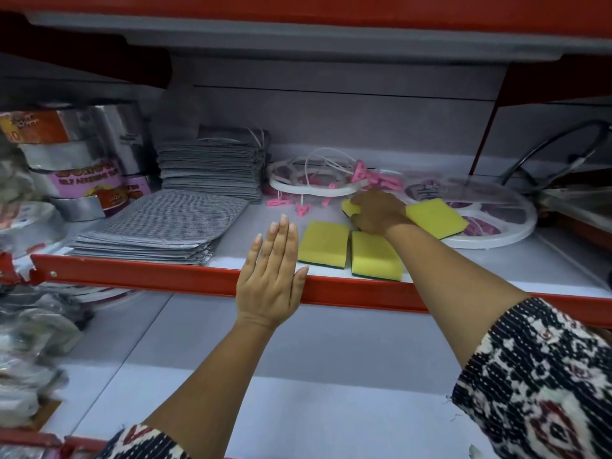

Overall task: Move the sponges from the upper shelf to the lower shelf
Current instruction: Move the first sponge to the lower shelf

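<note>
Several yellow sponges with green undersides lie on the upper shelf (496, 260). One sponge (323, 244) and a second sponge (376, 256) sit side by side near the red front edge. A third sponge (435, 217) rests partly on a white round hanger. My right hand (377, 210) is curled over a fourth sponge (350, 207), fingers closed on it. My left hand (271, 279) is flat with fingers together, empty, in front of the shelf's red edge. The lower shelf (298, 376) below is pale grey.
Stacks of grey cloths (159, 230) fill the upper shelf's left part, with tape rolls (82, 167) beyond. White round hangers with pink clips (331, 180) lie behind the sponges. Plastic-wrapped goods (29, 342) crowd the lower shelf's left side.
</note>
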The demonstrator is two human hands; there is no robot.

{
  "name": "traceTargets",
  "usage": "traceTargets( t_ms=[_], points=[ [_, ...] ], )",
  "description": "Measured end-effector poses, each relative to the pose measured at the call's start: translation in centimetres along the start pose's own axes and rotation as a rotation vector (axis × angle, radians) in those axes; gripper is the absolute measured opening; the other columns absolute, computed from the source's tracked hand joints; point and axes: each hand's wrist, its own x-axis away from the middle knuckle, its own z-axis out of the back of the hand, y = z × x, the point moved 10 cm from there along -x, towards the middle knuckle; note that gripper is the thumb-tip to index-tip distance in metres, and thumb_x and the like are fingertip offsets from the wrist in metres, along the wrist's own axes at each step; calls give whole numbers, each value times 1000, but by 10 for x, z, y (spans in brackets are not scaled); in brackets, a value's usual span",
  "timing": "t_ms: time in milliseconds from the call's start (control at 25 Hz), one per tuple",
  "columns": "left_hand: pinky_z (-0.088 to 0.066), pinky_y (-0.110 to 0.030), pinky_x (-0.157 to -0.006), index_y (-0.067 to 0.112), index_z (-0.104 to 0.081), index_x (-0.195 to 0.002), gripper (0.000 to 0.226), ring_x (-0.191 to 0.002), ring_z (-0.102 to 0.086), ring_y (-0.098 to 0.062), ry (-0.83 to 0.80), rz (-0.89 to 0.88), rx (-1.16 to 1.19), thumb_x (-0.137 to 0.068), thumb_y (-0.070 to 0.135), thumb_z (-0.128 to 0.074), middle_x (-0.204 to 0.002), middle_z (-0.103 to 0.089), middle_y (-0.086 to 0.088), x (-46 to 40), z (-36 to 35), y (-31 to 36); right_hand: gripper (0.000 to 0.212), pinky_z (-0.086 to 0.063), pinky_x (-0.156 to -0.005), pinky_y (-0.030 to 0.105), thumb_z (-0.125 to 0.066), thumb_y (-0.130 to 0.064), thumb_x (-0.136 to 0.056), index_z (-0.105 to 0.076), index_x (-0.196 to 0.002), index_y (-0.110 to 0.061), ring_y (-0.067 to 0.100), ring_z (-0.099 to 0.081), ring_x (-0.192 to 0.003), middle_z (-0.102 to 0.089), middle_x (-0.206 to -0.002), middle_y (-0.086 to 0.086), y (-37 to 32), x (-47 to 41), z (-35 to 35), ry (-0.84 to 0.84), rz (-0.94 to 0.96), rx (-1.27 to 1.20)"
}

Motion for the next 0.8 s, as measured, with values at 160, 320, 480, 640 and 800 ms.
traceTargets(
  t_ms=[160,320,480,640,800],
  points=[
    [-15,-37,-119,4,-15,-148,55,-143,-18,-23,-5,18,-23,-101,33,-17,-159,-4,-7,-2,2,0,49,-45,-98,48,-49,-35,-90,-44,-136,-18,42,-48,-119,-43,-140,21,-6,9,31,254,70,-167],
    [-14,-37,-120,3,-19,-147,54,-144,-18,-23,-38,35,-47,-101,32,-17,-158,-9,-8,-4,2,0,53,-41,-102,43,-56,-29,-89,-41,-138,-14,38,-44,-124,-36,-142,19,-8,24,53,400,169,-391],
    [-17,-38,-119,0,-26,-144,54,-143,-20,-23,-48,49,-55,-101,32,-17,-149,-30,-16,-6,3,0,52,-39,-106,48,-55,-35,-90,-43,-137,-17,36,-36,-132,-30,-150,14,-12,28,38,328,171,-358],
    [-18,-38,-118,0,-25,-144,54,-143,-20,-23,-39,43,-51,-101,31,-17,-149,-30,-16,-5,4,0,50,-37,-108,48,-51,-40,-91,-43,-138,-23,34,-33,-135,-31,-151,10,-28,65,57,407,158,-307],
    [-19,-39,-118,-1,-24,-144,53,-143,-20,-23,-19,45,-47,-101,30,-19,-149,-29,-16,-4,5,0,45,-47,-94,45,-49,-41,-90,-49,-132,-24,34,-50,-118,-49,-136,14,-40,154,80,707,219,-195]
  ],
)
